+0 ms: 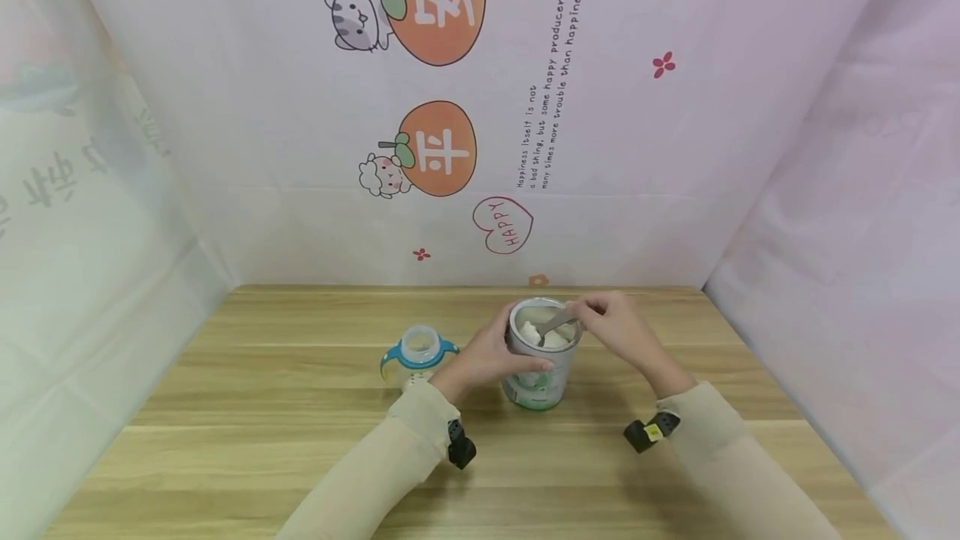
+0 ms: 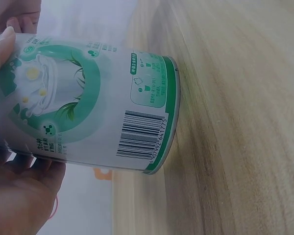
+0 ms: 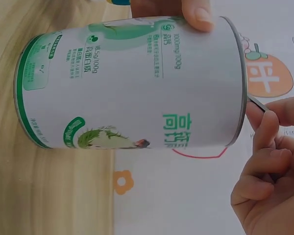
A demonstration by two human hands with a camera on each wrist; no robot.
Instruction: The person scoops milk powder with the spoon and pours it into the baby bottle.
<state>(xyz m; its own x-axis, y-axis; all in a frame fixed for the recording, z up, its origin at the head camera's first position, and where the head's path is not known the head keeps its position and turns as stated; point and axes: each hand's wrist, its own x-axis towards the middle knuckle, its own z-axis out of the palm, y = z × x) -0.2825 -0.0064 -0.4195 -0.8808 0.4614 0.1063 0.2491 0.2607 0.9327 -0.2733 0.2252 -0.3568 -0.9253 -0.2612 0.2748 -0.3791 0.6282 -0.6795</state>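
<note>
Head, can (image 1: 550,380): five o'clock, on the counter (image 1: 555,482), left hand (image 1: 493,355) wrapped round it.
Head, spoon (image 1: 558,321): in white powder (image 1: 557,341), right hand (image 1: 615,325) pinching its handle.
Head, cup (image 1: 417,363): nine o'clock of the can.
Left wrist, barcode (image 2: 142,136): near the can's base.
Right wrist, spoon: pinched at three o'clock.

A cup with blue handles (image 1: 421,362) stands on the wooden table (image 1: 262,407), left of the middle, toward the back edge. Behind that edge hangs a white cloth (image 1: 637,190) with two orange fruits (image 1: 438,44), a cat (image 1: 356,19), a sheep (image 1: 384,176) and a red heart (image 1: 504,225).
</note>
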